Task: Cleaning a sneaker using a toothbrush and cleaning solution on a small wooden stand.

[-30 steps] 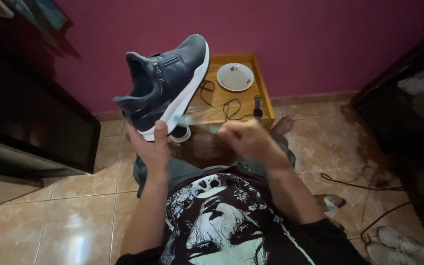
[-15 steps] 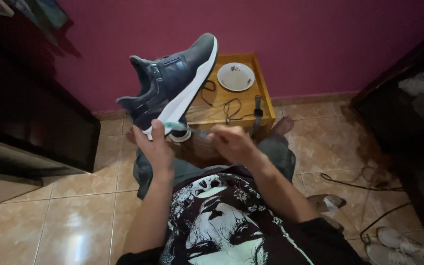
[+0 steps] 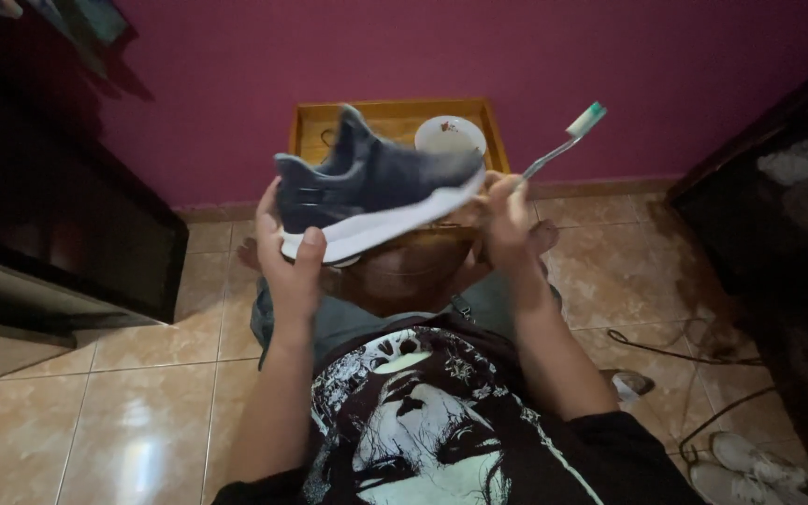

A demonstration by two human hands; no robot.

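Observation:
A dark grey sneaker (image 3: 378,182) with a white sole lies level in front of me, toe to the right. My left hand (image 3: 290,262) grips its heel end from below, thumb on the white sole. My right hand (image 3: 509,217) steadies the toe and holds a toothbrush (image 3: 561,145), whose green-and-white head points up and to the right, clear of the shoe. Behind the shoe stands a small wooden table (image 3: 490,120) with a white bowl (image 3: 451,136) on it.
A magenta wall runs behind the table. A dark cabinet (image 3: 58,234) stands at the left and dark furniture (image 3: 778,206) at the right. Cables (image 3: 694,351) and a pair of white shoes (image 3: 759,468) lie on the tiled floor at the right.
The sneaker has swung from tilted, toe up, to level. My right hand has come up to the toe end, and the toothbrush now sticks up to the right.

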